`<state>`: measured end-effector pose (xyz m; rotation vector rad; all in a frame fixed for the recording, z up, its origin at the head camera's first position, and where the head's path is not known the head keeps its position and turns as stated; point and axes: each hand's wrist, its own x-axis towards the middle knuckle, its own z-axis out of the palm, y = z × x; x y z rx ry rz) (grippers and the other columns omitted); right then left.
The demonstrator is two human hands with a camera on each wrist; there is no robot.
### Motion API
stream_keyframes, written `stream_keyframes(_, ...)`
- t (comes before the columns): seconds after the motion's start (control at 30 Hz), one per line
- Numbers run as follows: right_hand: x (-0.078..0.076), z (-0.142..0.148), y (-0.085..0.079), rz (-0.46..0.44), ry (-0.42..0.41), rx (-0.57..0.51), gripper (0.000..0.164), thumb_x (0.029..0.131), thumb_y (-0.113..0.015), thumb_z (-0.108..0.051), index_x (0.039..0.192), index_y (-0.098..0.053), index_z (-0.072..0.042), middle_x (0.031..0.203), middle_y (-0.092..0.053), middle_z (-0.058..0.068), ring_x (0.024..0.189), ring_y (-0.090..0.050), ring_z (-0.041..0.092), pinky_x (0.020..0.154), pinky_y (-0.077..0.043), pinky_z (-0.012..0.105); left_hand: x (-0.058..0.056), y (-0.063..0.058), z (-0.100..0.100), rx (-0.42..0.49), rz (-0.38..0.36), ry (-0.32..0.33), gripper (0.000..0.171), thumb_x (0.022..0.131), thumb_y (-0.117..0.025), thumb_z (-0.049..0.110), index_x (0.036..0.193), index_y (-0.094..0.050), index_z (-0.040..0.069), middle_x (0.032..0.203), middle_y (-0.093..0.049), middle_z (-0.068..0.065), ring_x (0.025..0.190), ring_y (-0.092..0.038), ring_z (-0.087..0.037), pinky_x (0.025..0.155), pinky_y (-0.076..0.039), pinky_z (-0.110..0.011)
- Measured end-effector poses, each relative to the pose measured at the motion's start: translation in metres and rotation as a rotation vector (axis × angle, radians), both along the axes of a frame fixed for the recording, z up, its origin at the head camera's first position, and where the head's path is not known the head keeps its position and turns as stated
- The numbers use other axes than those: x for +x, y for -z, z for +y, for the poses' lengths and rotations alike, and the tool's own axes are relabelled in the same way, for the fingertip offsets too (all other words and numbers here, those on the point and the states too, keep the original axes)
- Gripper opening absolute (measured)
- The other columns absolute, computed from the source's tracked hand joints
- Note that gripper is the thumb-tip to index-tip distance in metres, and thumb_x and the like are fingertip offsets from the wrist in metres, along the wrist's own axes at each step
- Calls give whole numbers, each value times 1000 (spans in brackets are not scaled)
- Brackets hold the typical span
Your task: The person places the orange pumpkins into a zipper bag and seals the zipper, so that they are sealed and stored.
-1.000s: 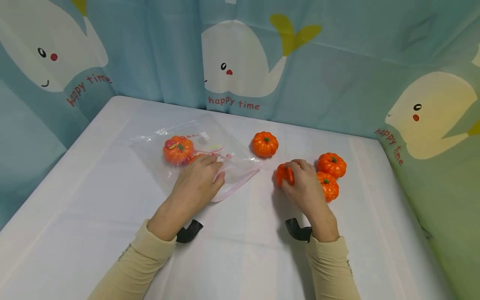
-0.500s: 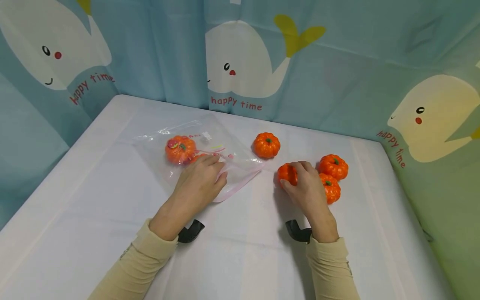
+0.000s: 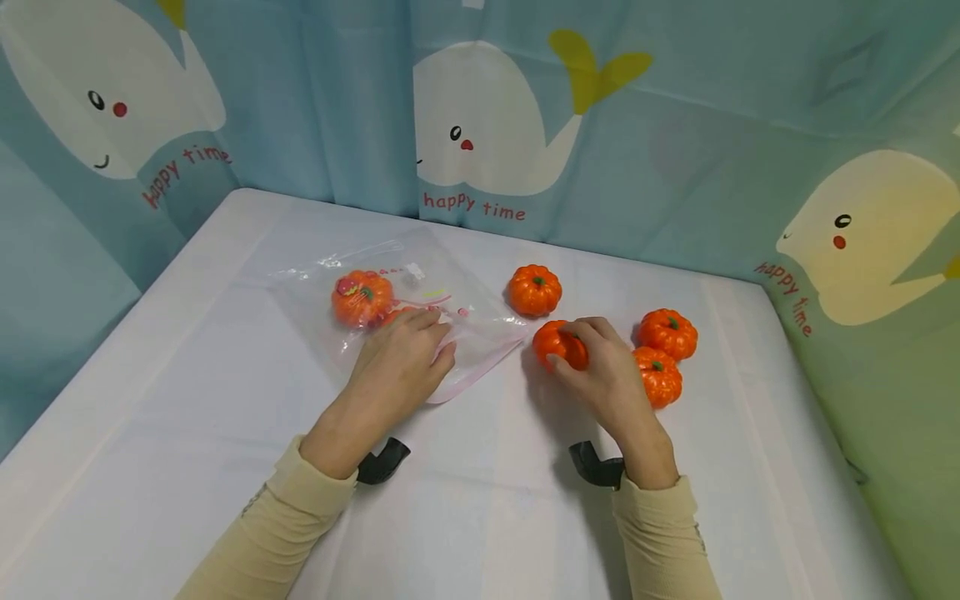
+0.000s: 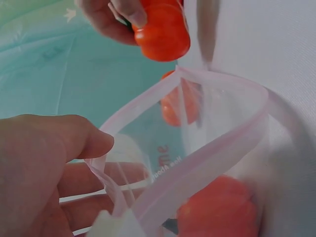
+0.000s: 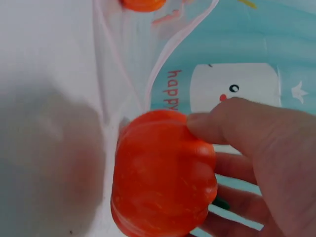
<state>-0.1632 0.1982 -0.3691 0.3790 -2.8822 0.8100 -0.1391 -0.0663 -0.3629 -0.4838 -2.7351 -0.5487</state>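
Note:
My left hand (image 3: 401, 354) pinches the pink-edged rim of a clear zip bag (image 3: 474, 367), thumb on one side and fingers on the other. In the left wrist view the bag's mouth (image 4: 197, 173) gapes wide. Inside the bag lie an orange toy pumpkin (image 3: 352, 304) and a second one, partly hidden by my left hand. My right hand (image 3: 611, 375) grips another orange pumpkin (image 3: 551, 343) from its right side, above the table and just right of the bag's mouth. The right wrist view shows this pumpkin (image 5: 160, 173) tipped on its side, its green stem towards my palm.
Behind the held pumpkin, close to the bag's right corner, sits a loose pumpkin (image 3: 535, 290). Two more, a rear one (image 3: 667, 333) and a front one (image 3: 660, 379), touch each other right of my right hand. A whale-print curtain (image 3: 480, 117) borders the white table (image 3: 487, 517).
My right hand has moved left with the pumpkin, bringing it nearer the bag's mouth, and the pumpkin has tilted. The left hand stays on the bag. The head view has shifted slightly.

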Motion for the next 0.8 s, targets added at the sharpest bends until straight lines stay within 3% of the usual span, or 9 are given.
stream_keyframes(0.37, 13, -18, -10, -51, -248, -6, 34, 85, -78, -20, 115, -67, -7, 118, -62, 4, 109, -61, 22, 97, -54, 42, -1, 0, -1, -12, -16, -8, 28, 93, -64, 22, 111, -74, 4, 124, -69, -14, 120, -63, -31, 100, -51, -47)
stream_keyframes(0.6, 20, -40, -2, 9, -383, -19, 36, 84, -80, -22, 114, -68, -7, 115, -63, 3, 103, -62, 18, 91, -56, 35, -2, 0, -1, -23, -50, -11, 29, 94, -63, 24, 112, -74, 4, 124, -69, -14, 119, -63, -32, 100, -51, -47)
stream_keyframes(0.8, 23, -55, 8, 105, -417, -31, 36, 82, -82, -21, 112, -69, -6, 113, -62, 4, 100, -61, 17, 87, -56, 32, -3, -2, -1, -48, -64, -14, 30, 95, -62, 25, 115, -73, 4, 126, -69, -13, 120, -63, -31, 101, -52, -47)
